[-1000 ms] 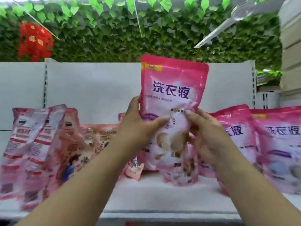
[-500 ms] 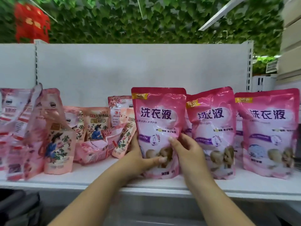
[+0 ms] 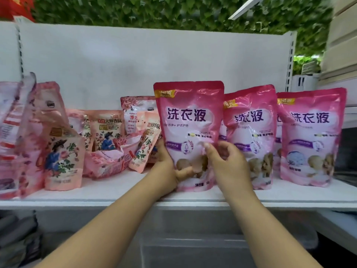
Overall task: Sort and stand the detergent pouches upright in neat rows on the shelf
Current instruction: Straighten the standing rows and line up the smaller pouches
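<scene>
Pink pouch (image 3: 190, 132) stands upright near the shelf's (image 3: 116, 192) front edge, long axis vertical, print facing out. Left hand (image 3: 168, 171) holds its lower left side, thumb across the front; right hand (image 3: 226, 163) pinches its front. Two matching pouches (image 3: 251, 136) stand to its right.

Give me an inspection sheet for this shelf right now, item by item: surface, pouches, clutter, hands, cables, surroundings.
Surface: white shelf, pouches on it.
Job's things: held pink pouch upright on shelf; second pink pouch and third pink pouch upright to its right.
Clutter: peach pouches leaning and toppled at left.
Hands: left hand grips held pouch's lower left edge; right hand touches its front.
Cables: nothing seen.
Surroundings: green leaf wall above.
</scene>
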